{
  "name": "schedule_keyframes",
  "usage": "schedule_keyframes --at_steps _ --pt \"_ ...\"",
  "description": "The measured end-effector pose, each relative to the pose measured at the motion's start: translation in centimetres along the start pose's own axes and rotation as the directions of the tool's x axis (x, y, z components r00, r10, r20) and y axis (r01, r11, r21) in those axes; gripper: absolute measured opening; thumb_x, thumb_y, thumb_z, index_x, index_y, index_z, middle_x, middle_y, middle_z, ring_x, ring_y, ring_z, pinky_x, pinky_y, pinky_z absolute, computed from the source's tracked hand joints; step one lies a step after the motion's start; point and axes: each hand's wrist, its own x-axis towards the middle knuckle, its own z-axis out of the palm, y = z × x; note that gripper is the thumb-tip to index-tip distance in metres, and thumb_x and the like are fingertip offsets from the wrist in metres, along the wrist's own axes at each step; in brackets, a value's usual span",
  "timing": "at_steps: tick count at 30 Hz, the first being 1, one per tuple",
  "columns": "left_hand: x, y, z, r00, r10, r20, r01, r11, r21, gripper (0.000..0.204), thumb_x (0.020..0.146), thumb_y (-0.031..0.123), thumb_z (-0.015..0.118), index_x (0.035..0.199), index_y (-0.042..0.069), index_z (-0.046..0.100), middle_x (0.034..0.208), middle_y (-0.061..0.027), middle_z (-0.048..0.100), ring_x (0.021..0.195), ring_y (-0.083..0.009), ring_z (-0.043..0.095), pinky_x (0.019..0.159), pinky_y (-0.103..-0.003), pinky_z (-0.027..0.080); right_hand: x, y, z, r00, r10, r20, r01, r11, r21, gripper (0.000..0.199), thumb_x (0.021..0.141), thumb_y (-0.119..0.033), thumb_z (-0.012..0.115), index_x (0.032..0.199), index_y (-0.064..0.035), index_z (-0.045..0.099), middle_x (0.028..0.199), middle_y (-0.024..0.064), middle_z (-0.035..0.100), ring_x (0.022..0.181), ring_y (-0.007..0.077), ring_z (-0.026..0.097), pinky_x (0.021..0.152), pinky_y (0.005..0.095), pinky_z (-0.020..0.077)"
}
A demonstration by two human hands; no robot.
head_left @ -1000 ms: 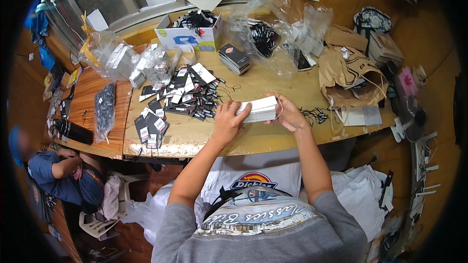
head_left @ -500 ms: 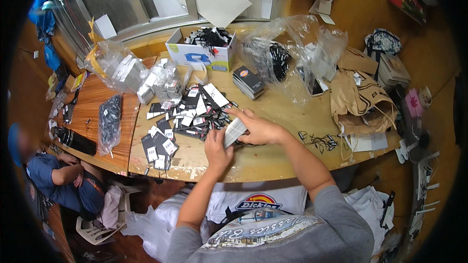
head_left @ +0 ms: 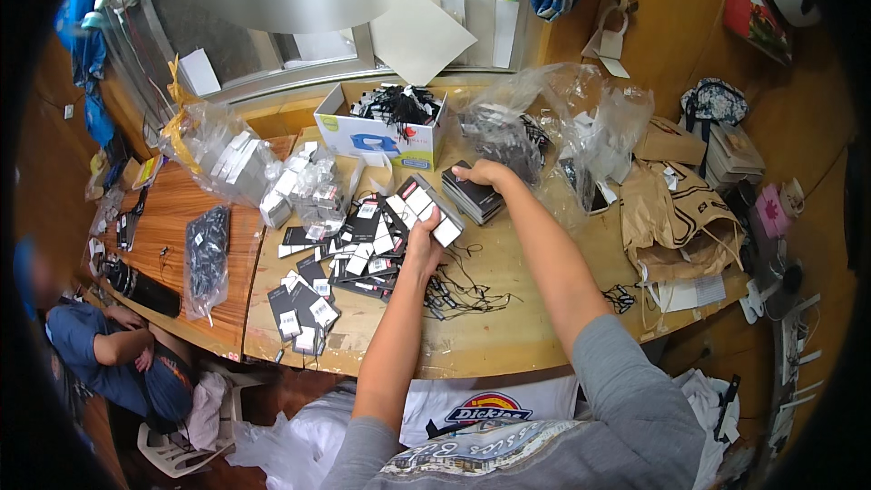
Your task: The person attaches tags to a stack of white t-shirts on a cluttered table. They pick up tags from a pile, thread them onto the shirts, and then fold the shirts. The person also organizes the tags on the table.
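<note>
My left hand (head_left: 423, 243) is closed around a bundle of hang tags (head_left: 446, 230), their white label sides facing up. Farther right, my right hand (head_left: 485, 174) grips the top of a stack of black hang tags (head_left: 472, 203); its fingertips are partly hidden. To the left of my left hand spreads a loose pile of black tags with white barcode labels (head_left: 363, 249). Thin black strings (head_left: 458, 295) trail over the table beside my left wrist.
Behind the stack stands a white box (head_left: 376, 139) full of black-stringed tags. Clear plastic bags (head_left: 581, 118) lie right of it, a brown bag (head_left: 676, 218) farther right. A black bottle (head_left: 141, 286) lies at left, near a seated person (head_left: 109, 345).
My right hand has left the bundle and reached forward to the black tag stack. My left hand has moved forward, keeping hold of the tags. The view has shifted slightly.
</note>
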Motion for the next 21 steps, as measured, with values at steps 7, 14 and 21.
schedule_keyframes --at_steps 7,14,21 --pt "4.7 -1.9 -1.8 0.979 -0.204 -0.002 0.202 0.971 -0.130 0.039 0.081 0.034 0.041 0.112 0.010 0.040 0.111 -0.0098 0.046 0.102 -0.0319 0.041 0.088 -0.058 0.016 0.9 2.6 0.2 0.948 0.052 0.314 -0.204 0.856 0.474 0.056 0.061 -0.034 0.070 0.096 0.0034 0.050 0.089 0.0139 0.058 0.075 0.0210 0.058 0.063 0.0360 0.0476" --pt "2.4 -2.2 -1.0 0.962 -0.271 0.015 0.272 0.959 -0.080 0.039 0.083 0.032 0.038 0.116 0.011 0.035 0.116 -0.0106 0.041 0.107 -0.0312 0.037 0.089 -0.055 0.021 -0.4 4.6 1.2 0.883 -0.063 0.464 -0.309 0.668 0.677 0.051 0.058 -0.028 0.073 0.095 -0.0012 0.052 0.086 0.0121 0.059 0.069 0.0191 0.059 0.059 0.0319 0.0488" --pt "-1.7 -4.7 -0.2 0.939 -0.335 0.082 0.343 0.928 -0.144 0.038 0.084 0.031 0.036 0.115 0.009 0.035 0.115 -0.0142 0.041 0.105 -0.0346 0.038 0.089 -0.058 0.021 -5.2 6.7 1.7 0.978 -0.159 0.138 0.104 0.934 0.342 0.072 0.046 -0.030 0.076 0.099 0.0082 0.047 0.094 0.0176 0.055 0.080 0.0232 0.056 0.070 0.0328 0.0446"
